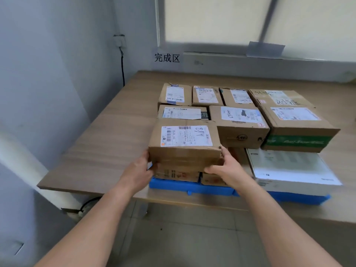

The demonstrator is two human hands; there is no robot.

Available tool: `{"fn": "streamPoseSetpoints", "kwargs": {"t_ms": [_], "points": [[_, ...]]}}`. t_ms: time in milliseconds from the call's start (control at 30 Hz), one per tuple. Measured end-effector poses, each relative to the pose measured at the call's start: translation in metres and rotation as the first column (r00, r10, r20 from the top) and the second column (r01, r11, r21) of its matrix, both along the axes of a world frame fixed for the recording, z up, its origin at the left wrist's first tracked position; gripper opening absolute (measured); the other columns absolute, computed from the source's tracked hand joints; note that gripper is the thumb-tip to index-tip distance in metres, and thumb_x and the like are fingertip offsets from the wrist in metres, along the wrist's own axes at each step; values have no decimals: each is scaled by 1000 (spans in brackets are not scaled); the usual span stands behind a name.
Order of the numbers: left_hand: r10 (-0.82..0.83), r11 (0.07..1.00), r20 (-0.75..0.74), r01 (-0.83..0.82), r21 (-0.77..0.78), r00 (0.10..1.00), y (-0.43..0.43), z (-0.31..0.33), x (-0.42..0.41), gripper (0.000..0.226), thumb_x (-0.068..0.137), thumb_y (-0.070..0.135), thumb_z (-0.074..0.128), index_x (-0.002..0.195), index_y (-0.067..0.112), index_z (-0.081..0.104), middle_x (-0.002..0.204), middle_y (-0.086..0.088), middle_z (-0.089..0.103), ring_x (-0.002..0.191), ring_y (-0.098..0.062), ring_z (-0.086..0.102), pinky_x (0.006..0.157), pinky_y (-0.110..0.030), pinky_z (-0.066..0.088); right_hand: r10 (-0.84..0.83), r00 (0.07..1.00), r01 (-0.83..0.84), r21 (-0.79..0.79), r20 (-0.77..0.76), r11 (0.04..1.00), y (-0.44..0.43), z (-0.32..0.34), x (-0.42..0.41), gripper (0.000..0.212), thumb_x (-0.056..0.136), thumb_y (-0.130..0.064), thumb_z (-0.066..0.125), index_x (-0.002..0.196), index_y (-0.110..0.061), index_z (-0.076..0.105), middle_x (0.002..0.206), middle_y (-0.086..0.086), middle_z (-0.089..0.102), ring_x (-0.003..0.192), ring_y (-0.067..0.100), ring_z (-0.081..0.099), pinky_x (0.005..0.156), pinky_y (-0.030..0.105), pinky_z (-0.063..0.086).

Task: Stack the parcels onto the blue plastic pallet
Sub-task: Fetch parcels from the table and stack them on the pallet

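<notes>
Both hands are closed on one brown carton: on my head-camera feed the left hand (142,170) curls round the left end of the A68 parcel (185,143) and the right hand (223,168) clasps its right end, thumb laid on the front face. This parcel is at the front left corner of the blue pallet (173,185), over two low cartons (177,174) already lying there. I cannot tell whether it rests on them or is held just above. The pallet lies on a wooden table (96,151), close to its near edge. Neighbours crowd the held parcel on the pallet. A carton with a long white label (183,112) is right behind it, and the carton marked 04583 (237,126) is just beside its right rear corner. At the pallet's front right lies a flat white box (289,168), with a green-banded carton (296,130) behind it. A row of four more cartons (206,95) fills the pallet's far side. Beyond the pallet a paper sign (166,57) hangs on the wall. A black cable (122,64) runs down the wall off to the pallet's far left.
</notes>
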State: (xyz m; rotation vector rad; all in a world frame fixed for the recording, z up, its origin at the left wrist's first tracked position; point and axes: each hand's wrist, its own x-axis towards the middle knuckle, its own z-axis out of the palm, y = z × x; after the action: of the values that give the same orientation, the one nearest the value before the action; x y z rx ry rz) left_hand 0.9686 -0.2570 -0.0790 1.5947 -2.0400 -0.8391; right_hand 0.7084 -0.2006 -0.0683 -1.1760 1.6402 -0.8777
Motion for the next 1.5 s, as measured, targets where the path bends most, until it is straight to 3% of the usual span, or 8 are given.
{"fn": "streamPoseSetpoints", "kwargs": {"t_ms": [167, 300, 500, 633, 967, 1200, 1333, 1500], "points": [[18, 998, -92, -12, 67, 996, -4, -10, 2, 47, 95, 17, 54, 138, 26, 37, 133, 5, 54, 125, -19, 49, 105, -37, 41, -5, 969, 7, 8, -245, 1000, -4, -16, 2, 77, 83, -28, 72, 146, -37, 29, 130, -9, 58, 106, 13, 59, 93, 40, 51], [26, 992, -189, -2, 126, 982, -4, -11, 3, 52, 94, 16, 55, 139, 33, 34, 120, 17, 51, 117, -8, 48, 98, -25, 38, 26, 923, -18, 24, -384, 1000, -2, -17, 2, 72, 87, -36, 67, 148, -36, 27, 134, -5, 55, 116, 19, 53, 96, 38, 47], [18, 987, -187, 13, 161, 982, -7, -7, 4, 53, 94, 19, 57, 139, 35, 33, 120, 15, 50, 124, -15, 47, 103, -32, 38, 5, 931, -14, -22, -366, 1000, -3, -16, 1, 95, 80, -48, 72, 150, -44, 8, 138, -7, 53, 124, 19, 50, 101, 40, 45], [-14, 985, -162, 42, 166, 987, -7, -4, 3, 53, 96, 20, 54, 141, 34, 29, 134, 7, 52, 128, -18, 46, 108, -38, 37, 1, 917, -7, -15, -399, 1000, -5, -17, 1, 86, 83, -51, 67, 149, -45, 12, 134, -9, 56, 118, 17, 53, 98, 39, 47], [-48, 979, -155, 77, 187, 987, -9, -4, 5, 58, 97, 23, 52, 145, 36, 22, 138, 5, 51, 129, -18, 46, 109, -40, 38, 23, 826, -45, -24, -562, 999, -5, -12, 2, 75, 90, -55, 54, 151, -41, 12, 122, -4, 63, 110, 22, 57, 96, 41, 47], [-46, 982, -191, 80, 173, 981, -8, -3, 3, 52, 98, 18, 50, 144, 32, 28, 121, 14, 51, 124, -15, 49, 103, -31, 39, 19, 787, -48, -31, -616, 998, -7, -10, 4, 66, 93, -53, 50, 150, -38, 19, 113, -3, 67, 107, 23, 59, 91, 35, 47], [-21, 982, -202, 58, 179, 979, -11, -6, 4, 50, 98, 18, 49, 141, 36, 32, 121, 12, 55, 122, -17, 52, 106, -40, 42, -10, 745, -40, -59, -667, 997, -9, -12, 7, 61, 94, -54, 47, 148, -35, 25, 98, -5, 65, 95, 20, 61, 82, 33, 49], [4, 983, -205, 34, 178, 979, -12, -9, 3, 47, 98, 19, 49, 140, 35, 33, 125, 8, 58, 122, -18, 53, 106, -43, 42, -46, 718, -14, -80, -694, 997, -13, -16, 8, 57, 94, -55, 45, 146, -38, 25, 97, -3, 65, 90, 20, 60, 80, 35, 50]]}}
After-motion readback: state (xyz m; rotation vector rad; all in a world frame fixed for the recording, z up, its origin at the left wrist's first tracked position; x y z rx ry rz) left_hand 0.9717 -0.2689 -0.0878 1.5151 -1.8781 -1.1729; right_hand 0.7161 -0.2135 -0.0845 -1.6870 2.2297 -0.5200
